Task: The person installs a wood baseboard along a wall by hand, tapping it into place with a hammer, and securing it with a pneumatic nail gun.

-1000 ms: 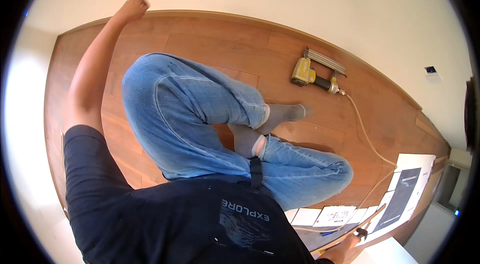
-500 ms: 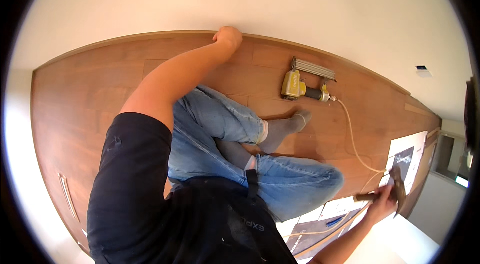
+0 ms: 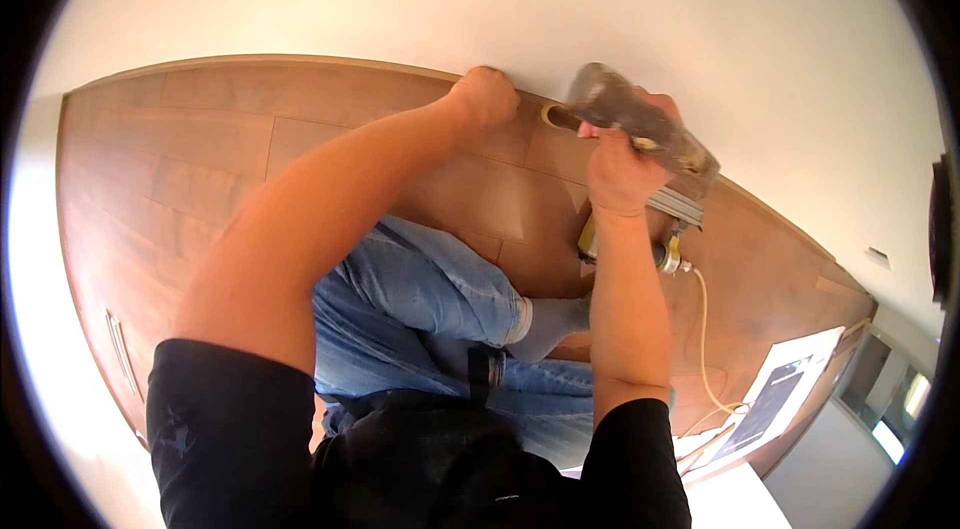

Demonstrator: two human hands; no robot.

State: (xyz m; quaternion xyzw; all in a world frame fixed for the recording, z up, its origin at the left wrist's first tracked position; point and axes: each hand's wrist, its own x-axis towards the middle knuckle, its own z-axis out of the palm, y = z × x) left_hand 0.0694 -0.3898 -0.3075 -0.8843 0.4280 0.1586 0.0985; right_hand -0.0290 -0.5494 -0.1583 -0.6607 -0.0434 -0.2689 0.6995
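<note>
My left hand is closed against the wooden trim along the foot of the white wall; whatever its fingers hold is hidden. My right hand grips a worn, blurred hammer with a dark grey head, raised just right of my left hand. Partly hidden behind my right forearm, a yellow and silver nail gun lies on the wood floor, with a beige hose attached.
My legs in jeans are crossed on the floor below my arms. Printed white sheets lie at the right, beside a white panel. A small plate is on the wall, and thin strips lie at the far left.
My left hand has moved right along the trim. My right hand has brought the hammer from beside the sheets at the lower right up to the wall, near my left hand.
</note>
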